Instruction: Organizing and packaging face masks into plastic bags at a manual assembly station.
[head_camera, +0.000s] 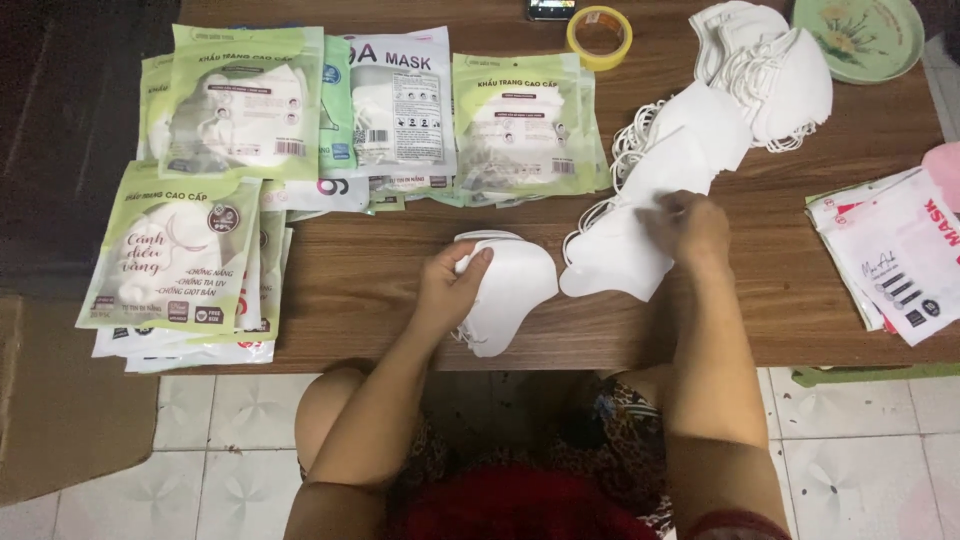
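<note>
My left hand (450, 285) grips a small stack of white folded face masks (512, 290) at the near edge of the brown wooden table (360, 270). My right hand (688, 228) rests on a fanned row of white masks (650, 190) that runs diagonally toward the far right, its fingers pinching the top mask. The row ends in a taller pile of masks (770, 70) near the table's back edge.
Green-and-white mask packets (240, 100) lie in overlapping piles across the table's left half, more packets (175, 255) at the front left. White-and-red packets (900, 255) sit at the right. A yellow tape roll (599, 35) and a green plate (858, 35) are at the back. A cardboard box (60, 400) stands on the tiled floor.
</note>
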